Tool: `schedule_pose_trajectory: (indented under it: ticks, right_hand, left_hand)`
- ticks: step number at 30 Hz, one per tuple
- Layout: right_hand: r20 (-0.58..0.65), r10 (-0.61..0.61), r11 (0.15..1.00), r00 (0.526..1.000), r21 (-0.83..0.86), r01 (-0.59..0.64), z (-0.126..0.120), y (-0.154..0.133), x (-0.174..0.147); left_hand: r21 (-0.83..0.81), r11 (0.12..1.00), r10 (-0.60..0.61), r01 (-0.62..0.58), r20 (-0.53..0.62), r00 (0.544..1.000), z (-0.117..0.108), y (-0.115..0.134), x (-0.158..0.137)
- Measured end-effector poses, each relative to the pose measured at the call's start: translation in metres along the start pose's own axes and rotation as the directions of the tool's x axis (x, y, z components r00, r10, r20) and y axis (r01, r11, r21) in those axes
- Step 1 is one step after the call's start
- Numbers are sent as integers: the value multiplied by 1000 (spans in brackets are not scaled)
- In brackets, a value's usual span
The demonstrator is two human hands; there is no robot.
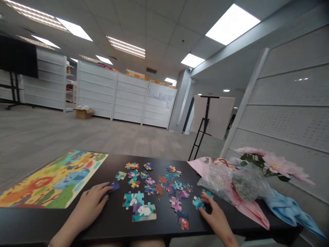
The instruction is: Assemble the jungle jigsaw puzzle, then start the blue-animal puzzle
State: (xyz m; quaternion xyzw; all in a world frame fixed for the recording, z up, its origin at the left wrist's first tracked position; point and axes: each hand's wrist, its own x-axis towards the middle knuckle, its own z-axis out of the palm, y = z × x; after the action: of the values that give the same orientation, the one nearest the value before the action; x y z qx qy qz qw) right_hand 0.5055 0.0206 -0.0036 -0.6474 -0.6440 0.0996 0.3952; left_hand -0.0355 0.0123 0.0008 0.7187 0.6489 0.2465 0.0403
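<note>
My left hand (94, 202) rests on the black table with its fingers curved at the edge of a dark blue puzzle piece (114, 186), thumb just below. On the right, my right hand (214, 214) has its thumb and fingers closed at a teal puzzle piece (197, 202). Another teal piece (208, 193) lies just behind those fingers. Between my hands, two joined blocks with white rabbits, an upper block (133, 200) and a lower block (144, 212), sit near the table's front. Several loose pieces lie around them, among them a purple one (175, 204) and a dark blue-red one (183, 220).
A colourful animal picture sheet (74, 178) lies at the table's left. On the right are clear plastic wrapping (218, 178), pink paper (253, 209), pink flowers (276, 164) and blue fabric (290, 207). Beyond the table stand an easel (205, 123) and white shelving (128, 96).
</note>
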Motion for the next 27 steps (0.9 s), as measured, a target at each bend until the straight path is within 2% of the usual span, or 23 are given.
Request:
schedule_pose_trajectory:
  ticks: [3,6,8,10,13,16,19,24,27]
  right_hand:
    - [-2,37,998,999,44,-37,3,6,6]
    - [-34,64,979,997,194,-56,11,-4,7]
    - [-60,70,944,996,328,-47,21,-23,3]
    - [-48,46,893,998,450,-20,37,-52,-3]
    - [74,-34,841,997,541,-12,65,-103,-9]
    - [217,-157,869,963,494,30,91,-149,-8]
    - [332,-228,916,915,391,86,110,-177,0]
    - [548,-220,937,807,349,19,134,-192,13]
    - [564,-230,922,793,388,-8,142,-193,16]
  left_hand:
    - [-17,1000,13,-13,0,1000,-6,3,0]
    - [-33,999,31,-32,-27,999,-9,7,-1]
    - [-51,997,56,-59,-62,996,-10,17,-4]
    - [-90,987,129,-135,-79,989,-9,36,-10]
    - [-183,938,301,-296,0,954,-6,74,-18]
    - [-191,912,385,-362,98,918,-5,98,-21]
    - [-201,905,405,-376,133,904,-7,101,-18]
    - [-186,909,412,-372,276,868,-11,92,-11]
    - [-174,915,402,-364,317,859,-6,88,-10]
